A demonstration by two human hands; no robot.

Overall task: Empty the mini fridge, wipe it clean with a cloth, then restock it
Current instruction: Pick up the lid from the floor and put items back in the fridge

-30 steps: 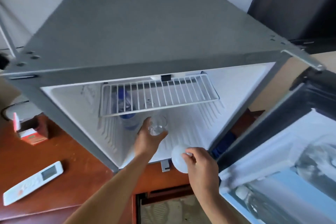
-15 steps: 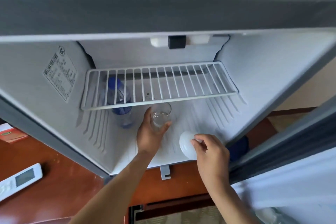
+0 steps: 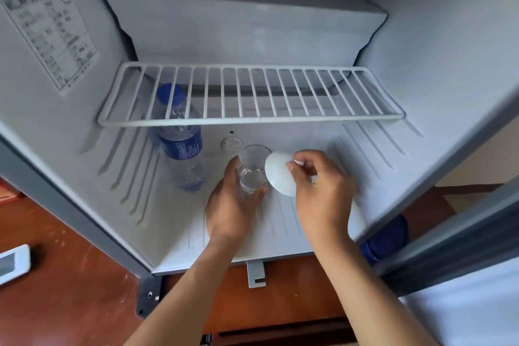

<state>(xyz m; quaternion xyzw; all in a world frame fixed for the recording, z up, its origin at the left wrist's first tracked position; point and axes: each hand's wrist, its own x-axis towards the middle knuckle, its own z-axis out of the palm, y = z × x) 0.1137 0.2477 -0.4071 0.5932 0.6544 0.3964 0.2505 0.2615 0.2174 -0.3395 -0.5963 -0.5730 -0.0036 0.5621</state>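
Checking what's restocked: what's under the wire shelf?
Under the wire shelf: a water bottle, partly behind its bars. Glass and white cup sit further forward.

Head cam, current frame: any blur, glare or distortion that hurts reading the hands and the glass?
Head view: strong wide-angle bowing at the fridge walls; light soft and even, no hard glare; left hand around the clear glass is sharp, right hand pinching the white cup slightly soft; wall label text too blurred to read.

blue-capped bottle (image 3: 179, 143), white cup (image 3: 279, 174), clear glass (image 3: 251, 168)
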